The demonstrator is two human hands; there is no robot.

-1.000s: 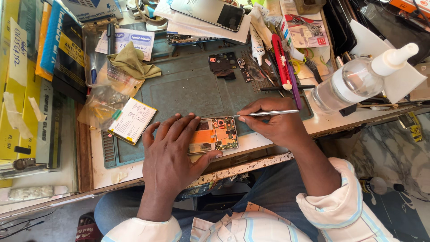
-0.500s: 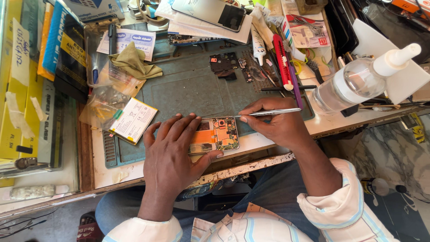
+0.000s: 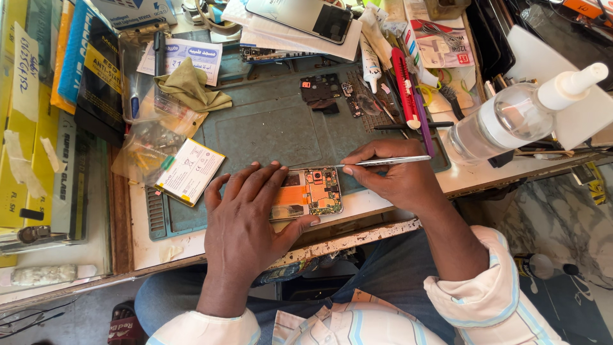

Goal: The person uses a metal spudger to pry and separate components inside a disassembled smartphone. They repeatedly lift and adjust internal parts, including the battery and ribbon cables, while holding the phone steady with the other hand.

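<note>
Opened phone (image 3: 311, 191): lies flat near the front edge of the grey-green work mat (image 3: 268, 128), back cover off, so the green circuit board and an orange panel are bare. Most of its left half is hidden under the left hand.

Left hand (image 3: 246, 223): palm down, fingers spread across the phone, thumb hooked on its near edge. It presses the phone to the mat and grips nothing else.

Right hand (image 3: 396, 179): closed in a pinch around the metal tweezers (image 3: 383, 161), which lie nearly level, tips pointing left toward the top edge of the board. I cannot tell whether the tips touch the board or hold anything.

Weight and stiffness: I judge the phone light and stiff as a slab, yet likely to slide on the mat unless pinned.

Fragility: high, I would say. The bare board, small connectors and camera module look easy to scratch or bend.

Where to take hold: by the frame edges or flat over the orange panel, as the left hand does, clear of the green board.

Tweezers: thin, rigid, smooth metal, best pinched mid-shaft for fine control.

Nearby, left: 1 white battery pack (image 3: 190, 171) with a yellow edge, beside clear plastic bags (image 3: 147, 144).

Nearby, right: 1 clear spray bottle (image 3: 511, 118) on its side, well apart from the phone.

Far edge of mat: 1 dark loose phone part (image 3: 321, 89).
</note>
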